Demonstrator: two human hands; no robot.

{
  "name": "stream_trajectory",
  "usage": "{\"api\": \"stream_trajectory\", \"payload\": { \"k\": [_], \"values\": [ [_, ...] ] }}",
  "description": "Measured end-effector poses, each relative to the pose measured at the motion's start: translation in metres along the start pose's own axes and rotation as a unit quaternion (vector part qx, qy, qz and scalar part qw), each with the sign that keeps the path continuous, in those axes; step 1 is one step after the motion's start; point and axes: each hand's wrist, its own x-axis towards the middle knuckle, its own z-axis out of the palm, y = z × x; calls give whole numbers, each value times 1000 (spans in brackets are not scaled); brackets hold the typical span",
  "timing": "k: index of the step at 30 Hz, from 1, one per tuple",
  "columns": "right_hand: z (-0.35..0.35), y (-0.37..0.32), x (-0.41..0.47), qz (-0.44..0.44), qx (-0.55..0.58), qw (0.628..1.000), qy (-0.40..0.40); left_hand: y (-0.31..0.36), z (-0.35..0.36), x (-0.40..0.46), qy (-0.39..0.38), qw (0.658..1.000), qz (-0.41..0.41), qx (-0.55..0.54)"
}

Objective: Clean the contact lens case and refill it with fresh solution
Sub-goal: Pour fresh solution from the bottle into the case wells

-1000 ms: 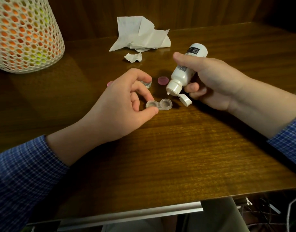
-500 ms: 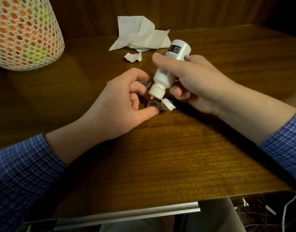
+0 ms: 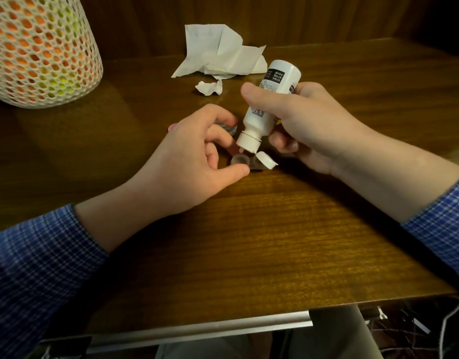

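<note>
Dark wood-grain tabletop (image 3: 249,242) fills the scene, its metal front edge nearest the camera. At its middle, the left hand (image 3: 194,161) pinches a small clear plastic contact lens case (image 3: 240,160) flat against the wood, thumb touching the rim of one open well. Just above it, the right hand (image 3: 308,125) grips a tilted white plastic solution bottle (image 3: 267,107), flip cap (image 3: 266,159) hanging open, nozzle over that well. Light and slippery, the case likely skids unless pinned at its rim; the soft bottle wants a mid-body squeeze. Beyond lie crumpled white tissues (image 3: 220,58) and a glowing mesh lamp (image 3: 39,47).
</note>
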Motion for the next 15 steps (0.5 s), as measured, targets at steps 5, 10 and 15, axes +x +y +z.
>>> {"api": "stream_trajectory", "payload": {
  "k": [5, 10, 15],
  "values": [
    [1, 0, -1, -1, 5, 1000, 1, 0, 0, 0, 2, 1000, 2, 1],
    [1, -1, -1, 6, -4, 1000, 7, -1, 0, 0, 4, 1000, 1, -3],
    [1, -1, -1, 5, -3, 1000, 9, -2, 1, 0, 6, 1000, 4, -5]
  ]
}}
